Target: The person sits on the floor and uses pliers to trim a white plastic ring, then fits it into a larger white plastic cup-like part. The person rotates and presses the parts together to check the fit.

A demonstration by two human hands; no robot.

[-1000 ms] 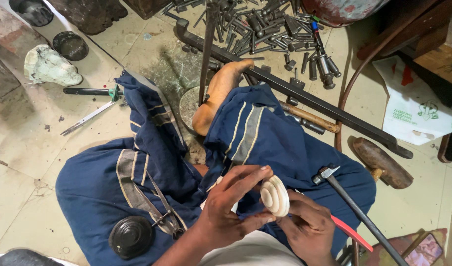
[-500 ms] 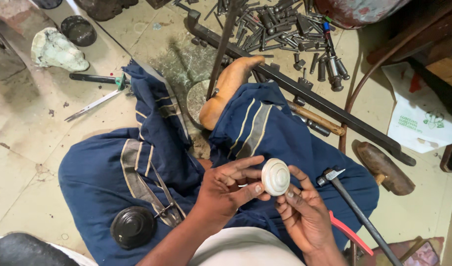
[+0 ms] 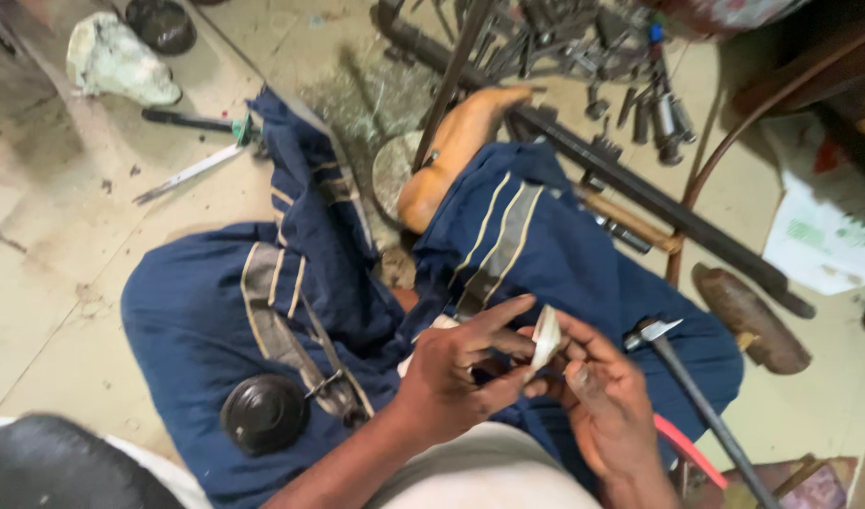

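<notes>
Both of my hands meet over my lap, in front of my blue trousers (image 3: 216, 311). A small cream-white round disc (image 3: 546, 339) is pinched between them and shows edge-on. My left hand (image 3: 461, 372) grips it from the left with fingers spread over the top. From the right, my right hand (image 3: 597, 401) holds its rim with thumb and fingertips. A black round cap (image 3: 265, 413) rests on my left thigh.
A hammer (image 3: 696, 405) with a dark shaft lies by my right knee. A long dark metal bar (image 3: 659, 207) crosses the floor beyond my legs. Several metal bolts and sockets (image 3: 593, 57) are heaped at the top. A screwdriver (image 3: 192, 121) and pale lump (image 3: 112, 61) lie left.
The disc has turned from facing the camera to edge-on. My hands have shifted slightly right and the view has dropped lower.
</notes>
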